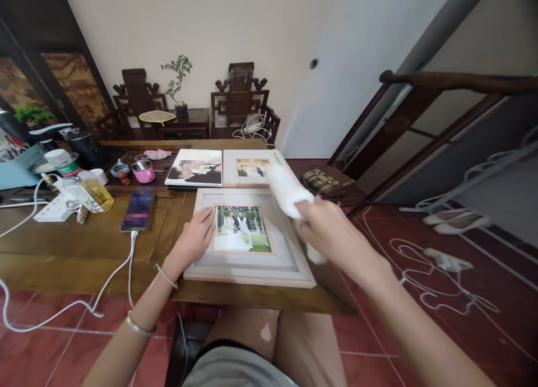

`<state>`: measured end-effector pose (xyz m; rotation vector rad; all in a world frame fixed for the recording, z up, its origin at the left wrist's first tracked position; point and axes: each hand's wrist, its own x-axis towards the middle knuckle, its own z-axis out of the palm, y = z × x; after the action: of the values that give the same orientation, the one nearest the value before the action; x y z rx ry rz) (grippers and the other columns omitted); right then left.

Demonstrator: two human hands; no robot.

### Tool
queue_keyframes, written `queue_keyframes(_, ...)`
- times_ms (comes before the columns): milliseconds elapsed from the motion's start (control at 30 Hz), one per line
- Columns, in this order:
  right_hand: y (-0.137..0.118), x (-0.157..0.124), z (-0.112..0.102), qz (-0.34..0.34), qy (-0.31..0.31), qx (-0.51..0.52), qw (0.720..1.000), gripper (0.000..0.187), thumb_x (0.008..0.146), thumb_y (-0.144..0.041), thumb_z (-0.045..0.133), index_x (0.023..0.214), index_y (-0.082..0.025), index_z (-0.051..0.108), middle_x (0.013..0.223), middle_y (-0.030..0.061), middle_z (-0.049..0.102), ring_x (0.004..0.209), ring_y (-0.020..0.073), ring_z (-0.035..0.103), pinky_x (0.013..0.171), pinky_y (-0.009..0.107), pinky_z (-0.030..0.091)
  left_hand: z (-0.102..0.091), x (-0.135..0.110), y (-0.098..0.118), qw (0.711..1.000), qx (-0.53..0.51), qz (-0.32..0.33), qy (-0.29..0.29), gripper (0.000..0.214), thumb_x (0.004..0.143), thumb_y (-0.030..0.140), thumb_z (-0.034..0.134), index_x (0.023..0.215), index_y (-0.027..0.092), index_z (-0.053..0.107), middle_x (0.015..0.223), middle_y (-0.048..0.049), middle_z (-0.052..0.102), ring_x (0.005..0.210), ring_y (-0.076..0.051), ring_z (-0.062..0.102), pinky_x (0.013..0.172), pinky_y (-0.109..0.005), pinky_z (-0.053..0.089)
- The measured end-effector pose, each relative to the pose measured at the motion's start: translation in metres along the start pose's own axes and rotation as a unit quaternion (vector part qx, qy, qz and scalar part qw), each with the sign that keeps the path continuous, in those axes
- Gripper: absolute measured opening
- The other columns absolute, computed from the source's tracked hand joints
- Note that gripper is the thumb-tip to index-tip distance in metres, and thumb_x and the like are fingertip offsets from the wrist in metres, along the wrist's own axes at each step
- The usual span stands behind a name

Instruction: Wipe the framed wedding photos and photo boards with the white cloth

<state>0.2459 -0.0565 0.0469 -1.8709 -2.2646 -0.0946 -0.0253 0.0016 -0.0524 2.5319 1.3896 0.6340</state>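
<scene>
A white picture frame [247, 272] lies face up near the table's front edge, with a photo of two people [244, 229] in its middle. My left hand [196, 236] rests on the frame's left side, fingers stretched out beside the photo. Above the frame's right side, my right hand [325, 224] grips a white cloth [288, 191]. The cloth is blurred, and part of it hangs below the hand. Behind this frame lie a second white picture frame [229, 174] and a photo panel [197, 162].
On the table's left are a phone [138, 209] with a white cable, a pink cup [143, 172], a plastic bottle [90, 188] and a power strip [54, 206]. A plaid bag [321, 180] sits on a chair at the right. Cables [441, 286] lie on the floor.
</scene>
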Motion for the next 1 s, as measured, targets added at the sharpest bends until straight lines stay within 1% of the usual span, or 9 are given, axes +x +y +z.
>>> queue_keyframes(67, -0.010, 0.033, 0.008, -0.080, 0.061, -0.014, 0.995, 0.040, 0.067, 0.007, 0.040, 0.089, -0.009, 0.070, 0.139, 0.0189, 0.049, 0.130, 0.0373, 0.041, 0.107, 0.057, 0.031, 0.000, 0.000, -0.001, 1.000, -0.002, 0.003, 0.008, 0.042, 0.096, 0.025, 0.036, 0.136, 0.017, 0.045, 0.144, -0.0124, 0.043, 0.135, -0.025, 0.037, 0.109, -0.046, 0.036)
queue_keyframes(133, -0.031, 0.063, 0.025, -0.169, 0.070, -0.020, 0.983, 0.046, 0.066, 0.010, 0.039, 0.094, -0.011, 0.070, 0.148, 0.0141, 0.039, 0.139, 0.0335, 0.027, 0.110, 0.061, 0.022, 0.001, 0.000, -0.002, 1.000, -0.005, 0.008, 0.015, 0.041, 0.096, 0.025, 0.037, 0.135, 0.017, 0.046, 0.143, -0.0124, 0.044, 0.134, -0.025, 0.038, 0.108, -0.045, 0.038)
queue_keyframes(200, -0.056, 0.085, 0.043, -0.254, 0.030, -0.025, 0.967, 0.047, 0.069, 0.010, 0.041, 0.100, -0.013, 0.068, 0.147, 0.0127, 0.041, 0.140, 0.0297, 0.028, 0.110, 0.062, 0.019, 0.000, 0.001, -0.003, 1.000, -0.009, 0.006, 0.015, 0.037, 0.096, 0.025, 0.038, 0.129, 0.017, 0.052, 0.140, -0.0124, 0.047, 0.132, -0.025, 0.042, 0.107, -0.044, 0.040)
queue_keyframes(267, -0.077, 0.099, 0.057, -0.292, -0.013, -0.026, 0.956, 0.045, 0.073, 0.008, 0.043, 0.105, -0.013, 0.066, 0.143, 0.0143, 0.047, 0.138, 0.0278, 0.033, 0.110, 0.059, 0.021, -0.001, 0.001, -0.002, 1.000, -0.010, -0.004, 0.010, 0.032, 0.096, 0.025, 0.039, 0.118, 0.016, 0.060, 0.132, -0.0126, 0.053, 0.127, -0.026, 0.047, 0.105, -0.044, 0.042)
queue_keyframes(367, -0.092, 0.106, 0.067, -0.279, -0.045, -0.029, 0.959, 0.037, 0.079, 0.003, 0.043, 0.106, -0.010, 0.065, 0.131, 0.0195, 0.056, 0.131, 0.0267, 0.042, 0.107, 0.051, 0.027, -0.002, 0.002, -0.001, 1.000, -0.009, -0.009, 0.006, 0.030, 0.096, 0.026, 0.039, 0.110, 0.017, 0.064, 0.126, -0.0125, 0.056, 0.123, -0.026, 0.050, 0.103, -0.044, 0.043)
queue_keyframes(467, -0.082, 0.101, 0.068, -0.253, -0.057, -0.035, 0.965, 0.036, 0.078, 0.003, 0.043, 0.103, -0.009, 0.066, 0.124, 0.0221, 0.060, 0.127, 0.0270, 0.046, 0.106, 0.049, 0.027, -0.001, 0.001, -0.001, 1.000, -0.012, 0.004, 0.004, 0.033, 0.096, 0.026, 0.038, 0.120, 0.017, 0.059, 0.136, -0.0120, 0.050, 0.129, -0.025, 0.044, 0.106, -0.044, 0.041)
queue_keyframes(600, -0.039, 0.086, 0.062, -0.194, -0.077, -0.051, 0.977, 0.039, 0.071, 0.007, 0.042, 0.096, -0.009, 0.068, 0.124, 0.0223, 0.059, 0.120, 0.0288, 0.053, 0.104, 0.051, 0.028, 0.002, 0.000, -0.003, 1.000, -0.010, -0.002, 0.006, 0.041, 0.097, 0.026, 0.036, 0.136, 0.015, 0.046, 0.144, -0.0132, 0.044, 0.135, -0.024, 0.037, 0.109, -0.044, 0.037)
queue_keyframes(800, 0.021, 0.062, 0.050, -0.092, -0.093, -0.090, 0.987, 0.040, 0.070, 0.008, 0.039, 0.089, -0.010, 0.069, 0.115, 0.0202, 0.066, 0.107, 0.0284, 0.062, 0.101, 0.048, 0.033, 0.000, 0.000, -0.002, 1.000, -0.002, -0.005, -0.002, 0.043, 0.097, 0.026, 0.035, 0.137, 0.015, 0.045, 0.145, -0.0118, 0.043, 0.136, -0.023, 0.037, 0.111, -0.043, 0.035)
queue_keyframes(1000, 0.007, 0.029, 0.042, -0.139, -0.102, -0.085, 0.981, 0.046, 0.064, 0.012, 0.039, 0.095, -0.007, 0.068, 0.121, 0.0245, 0.062, 0.123, 0.0311, 0.051, 0.101, 0.048, 0.036, 0.000, 0.002, -0.002, 1.000, 0.000, 0.003, 0.005, 0.042, 0.096, 0.023, 0.036, 0.136, 0.015, 0.046, 0.145, -0.0120, 0.043, 0.136, -0.023, 0.037, 0.110, -0.044, 0.036)
